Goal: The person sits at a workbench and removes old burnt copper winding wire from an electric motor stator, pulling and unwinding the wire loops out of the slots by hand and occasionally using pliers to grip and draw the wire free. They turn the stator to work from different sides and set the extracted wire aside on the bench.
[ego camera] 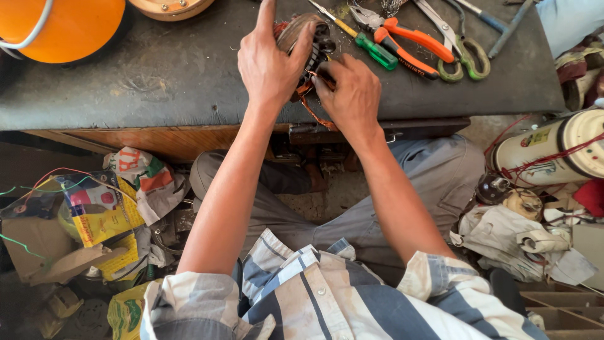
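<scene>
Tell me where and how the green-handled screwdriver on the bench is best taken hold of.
Grip the green-handled screwdriver by its thick green handle, coming from above on the side near the right hand. It lies flat, handle toward the person and thin shaft pointing away. Orange-handled pliers lie close on its far side, so that side is crowded. The left hand holds a wound coil part.

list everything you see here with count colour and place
motor winding part: 1, dark with copper wire, bench centre, held by both hands
screwdriver: 1, green handle, right of it
pliers: 1, orange handles, bench top right
scissors: 1, green handles, far right of bench
round object: 1, orange, bench top left
bench: 1, dark grey top
cylinder: 1, cream, floor right
wrappers: several, yellow, floor left
left hand: 1, on the part
right hand: 1, at the wires
</scene>
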Motion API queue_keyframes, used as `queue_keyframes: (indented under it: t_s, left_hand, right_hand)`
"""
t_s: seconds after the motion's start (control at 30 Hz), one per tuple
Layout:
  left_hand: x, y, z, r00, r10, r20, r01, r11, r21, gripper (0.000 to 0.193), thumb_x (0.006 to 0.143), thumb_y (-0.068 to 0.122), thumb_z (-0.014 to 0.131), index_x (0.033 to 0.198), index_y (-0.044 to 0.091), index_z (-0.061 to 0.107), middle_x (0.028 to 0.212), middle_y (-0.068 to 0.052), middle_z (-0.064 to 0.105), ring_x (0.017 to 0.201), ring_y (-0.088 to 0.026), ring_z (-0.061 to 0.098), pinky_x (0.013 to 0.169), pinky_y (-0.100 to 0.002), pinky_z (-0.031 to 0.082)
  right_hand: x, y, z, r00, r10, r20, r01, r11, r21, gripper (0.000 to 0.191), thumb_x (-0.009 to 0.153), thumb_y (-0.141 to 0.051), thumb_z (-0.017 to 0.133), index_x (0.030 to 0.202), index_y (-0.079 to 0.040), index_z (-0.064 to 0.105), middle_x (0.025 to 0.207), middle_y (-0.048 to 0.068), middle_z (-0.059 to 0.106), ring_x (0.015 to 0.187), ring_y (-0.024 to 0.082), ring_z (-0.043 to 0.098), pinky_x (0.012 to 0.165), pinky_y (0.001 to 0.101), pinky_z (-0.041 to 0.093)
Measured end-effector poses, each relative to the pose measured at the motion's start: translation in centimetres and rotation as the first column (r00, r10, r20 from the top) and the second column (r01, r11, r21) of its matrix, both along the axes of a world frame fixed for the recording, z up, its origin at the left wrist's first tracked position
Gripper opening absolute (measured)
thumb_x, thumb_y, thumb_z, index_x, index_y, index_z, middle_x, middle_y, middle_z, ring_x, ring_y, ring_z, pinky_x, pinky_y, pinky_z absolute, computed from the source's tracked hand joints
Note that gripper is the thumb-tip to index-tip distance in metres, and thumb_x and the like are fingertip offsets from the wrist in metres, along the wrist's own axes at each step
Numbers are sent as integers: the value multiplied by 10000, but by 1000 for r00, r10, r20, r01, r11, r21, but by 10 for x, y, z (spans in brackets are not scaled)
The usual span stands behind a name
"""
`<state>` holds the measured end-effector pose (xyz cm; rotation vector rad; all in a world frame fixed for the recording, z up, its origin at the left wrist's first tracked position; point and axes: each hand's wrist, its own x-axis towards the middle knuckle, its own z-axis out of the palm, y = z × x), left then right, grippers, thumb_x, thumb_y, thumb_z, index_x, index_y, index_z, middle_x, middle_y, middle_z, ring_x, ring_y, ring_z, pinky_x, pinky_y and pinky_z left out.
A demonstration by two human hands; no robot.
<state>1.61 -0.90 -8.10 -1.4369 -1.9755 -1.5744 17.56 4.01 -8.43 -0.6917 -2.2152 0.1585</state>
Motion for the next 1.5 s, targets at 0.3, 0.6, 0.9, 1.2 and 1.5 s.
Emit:
queue_keyframes:
  t_s: [0.3, 0.6, 0.9, 1.2, 1.5]
  left_hand:
    - [4, 12, 1, 994, 69, -79, -74, 995, -63, 584, 960, 517, 757, 1263, 52, 576, 798, -174, 717, 750, -414, 706, 638, -521, 553]
    - [5, 20, -8, 984, 128, -124, -134, 990, -36, 569, 949, 542, 741, 1224, 59, 617, 892, -160, 741, 860, -396, 699, 711, -533, 558]
    - [1, 25, -4, 989, 133, -64, -139, 986, -95, 577, 924, 555, 754, 1182, 54, 635, 891, -161, 745, 847, -395, 711, 709, -528, 563]
    - [-1, 30, -10, 980, 147, -132, -151, 988, -20, 527, 934, 545, 754, 1118, 63, 645, 895, -161, 743, 848, -403, 700, 707, -533, 555]
    - [1, 31, -8, 981, 156, -111, -160, 987, -30, 525, 914, 537, 767, 1111, 62, 659, 888, -190, 734, 829, -425, 698, 709, -541, 556]
  right_hand:
    - [-4, 8, -4, 999, -34, 30, 37, 994, -98, 177, 827, -205, 864, 928, -86, 779, 904, 82, 648, 869, 321, 664, 738, 477, 508]
    - [-17, 13, -25, 992, -125, -29, 126, 991, 44, 207, 811, -169, 850, 851, -47, 688, 943, 97, 622, 893, 324, 634, 710, 478, 500]
    - [-17, 7, -24, 991, -25, -128, 23, 999, -23, 160, 873, -164, 813, 961, -72, 716, 964, 68, 640, 910, 314, 640, 732, 464, 506]
    - [-23, 9, -28, 990, -69, -122, 72, 997, 13, 189, 901, -172, 812, 947, -48, 677, 984, 110, 612, 935, 341, 626, 767, 482, 498]
    - [-16, 15, -18, 997, -48, -54, 53, 995, 88, 166, 811, -217, 826, 926, -123, 752, 885, 64, 640, 850, 323, 621, 700, 475, 504]
